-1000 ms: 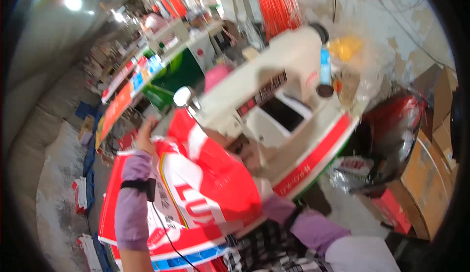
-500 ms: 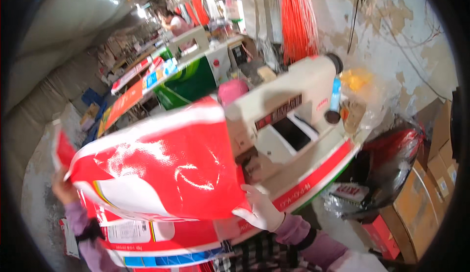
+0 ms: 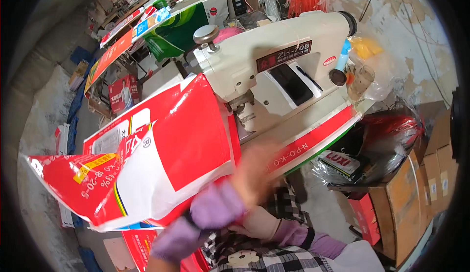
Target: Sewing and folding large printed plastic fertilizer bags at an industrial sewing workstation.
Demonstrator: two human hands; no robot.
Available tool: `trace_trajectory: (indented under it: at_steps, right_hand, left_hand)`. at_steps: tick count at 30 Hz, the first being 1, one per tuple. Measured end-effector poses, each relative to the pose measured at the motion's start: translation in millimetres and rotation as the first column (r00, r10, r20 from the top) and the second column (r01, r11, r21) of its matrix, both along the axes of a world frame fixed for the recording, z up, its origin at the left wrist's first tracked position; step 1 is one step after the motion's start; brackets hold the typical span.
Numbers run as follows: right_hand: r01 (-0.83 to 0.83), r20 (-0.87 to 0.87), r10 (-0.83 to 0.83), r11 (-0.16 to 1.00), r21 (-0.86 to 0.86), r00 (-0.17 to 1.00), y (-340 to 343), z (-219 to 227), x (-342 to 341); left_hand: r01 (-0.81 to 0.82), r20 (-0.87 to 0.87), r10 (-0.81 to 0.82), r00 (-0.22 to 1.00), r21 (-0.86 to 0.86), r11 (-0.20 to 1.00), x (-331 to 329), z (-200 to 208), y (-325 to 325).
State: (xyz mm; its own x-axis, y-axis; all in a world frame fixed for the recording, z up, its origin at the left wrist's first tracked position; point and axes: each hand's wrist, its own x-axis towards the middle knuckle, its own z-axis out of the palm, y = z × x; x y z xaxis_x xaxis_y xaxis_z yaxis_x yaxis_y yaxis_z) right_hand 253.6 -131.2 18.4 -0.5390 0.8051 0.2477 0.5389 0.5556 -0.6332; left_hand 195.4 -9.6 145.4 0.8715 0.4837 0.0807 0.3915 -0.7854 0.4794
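A large red and white printed sack (image 3: 196, 149) lies by the sewing machine, its right edge beside the needle area and its left corner bent up. The pale sewing machine (image 3: 230, 69) stands just beyond it. My left hand (image 3: 259, 169) reaches across to the right, over the near edge of the machine table. Motion smears its fingers, so I cannot tell whether it holds anything. Below the left forearm, my right hand (image 3: 259, 221) in a white glove is low by my checked apron. The sleeve hides its fingers.
A dark phone (image 3: 292, 85) and a pen (image 3: 309, 78) lie on the machine bed. A blue bottle (image 3: 344, 52) stands by its right end. Cardboard boxes (image 3: 399, 213) and plastic bags (image 3: 387, 130) crowd the right. Another machine table (image 3: 181, 30) stands behind.
The sack has come down from the raised hold and lies lower, beside the needle. My left hand has left its left edge and crossed right. My right hand has drawn back toward my lap.
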Motion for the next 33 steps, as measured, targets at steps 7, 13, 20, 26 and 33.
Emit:
trace_trajectory:
  at_steps: [7,13,20,26,33]
  right_hand:
    - [0.286,-0.326,-0.405,0.89,-0.356,0.854,1,23,11]
    - [0.234,-0.261,-0.307,0.932,-0.276,0.915,5,32,10]
    - [0.215,-0.428,-0.395,0.887,-0.409,0.813,-1,-15,60]
    - [0.143,-0.465,-0.517,0.765,-0.628,0.719,67,-18,56]
    - [0.327,-0.436,-0.513,0.84,-0.432,0.739,60,10,7]
  left_hand:
    - [-0.504,0.184,0.607,0.773,-0.402,0.765,-104,-167,161]
    - [-0.601,0.018,0.626,0.78,0.301,0.74,-45,-174,89]
    - [0.039,-0.212,-0.051,0.976,-0.059,0.997,-85,20,-81]
    - [-0.339,-0.235,0.812,0.533,0.82,0.46,-226,56,-84]
    - [-0.497,-0.372,0.717,0.59,0.532,0.686,-392,-102,-13]
